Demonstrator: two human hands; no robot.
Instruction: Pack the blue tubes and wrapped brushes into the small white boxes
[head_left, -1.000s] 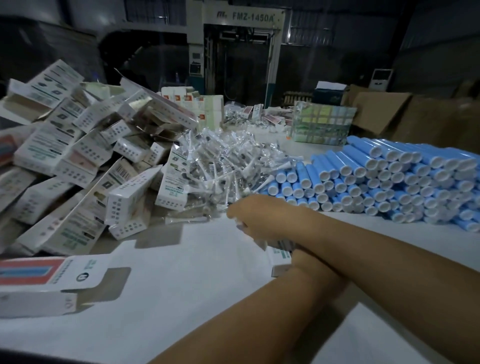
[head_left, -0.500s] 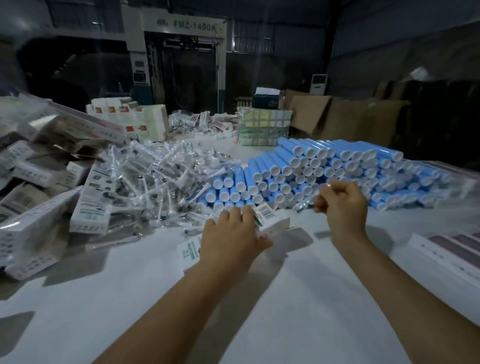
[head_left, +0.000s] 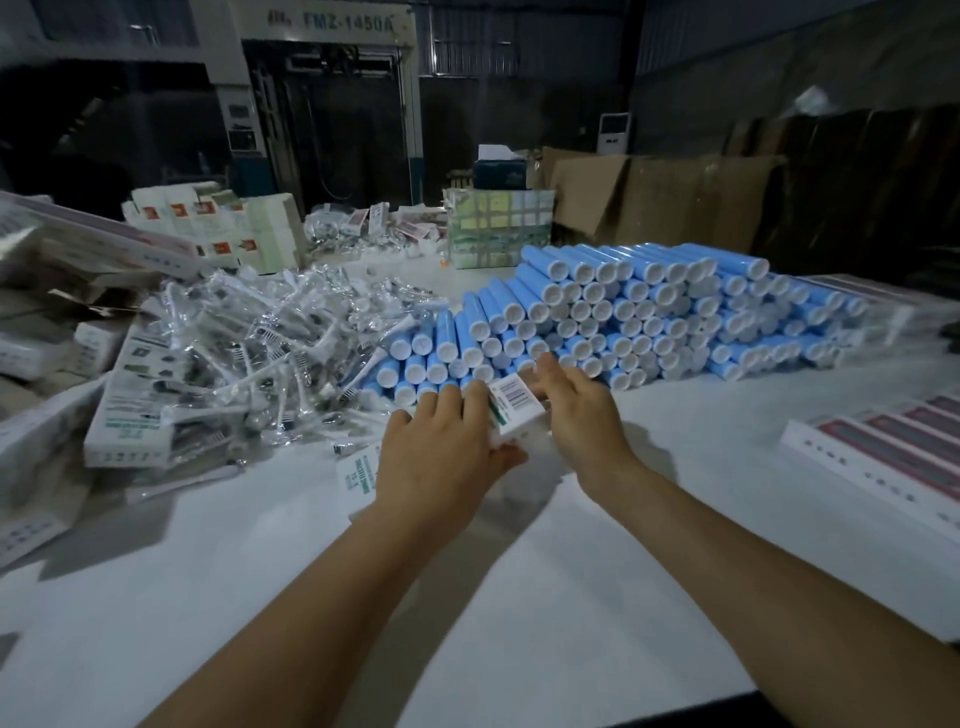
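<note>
Head cam: left hand (head_left: 441, 457) grips the small white box (head_left: 511, 413), right hand (head_left: 582, 410) pinches its far end. Blue tubes (head_left: 623, 317) stacked just beyond both hands, long axes pointing away, nearer the right.

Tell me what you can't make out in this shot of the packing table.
- Head view: whether the small white box holds anything; the left hand and right hand cover its ends.
- What the right hand's fingers grasp; hidden behind the box.
- Print on the box label: too small.
- Piled boxes at left: cut by the frame edge.
</note>
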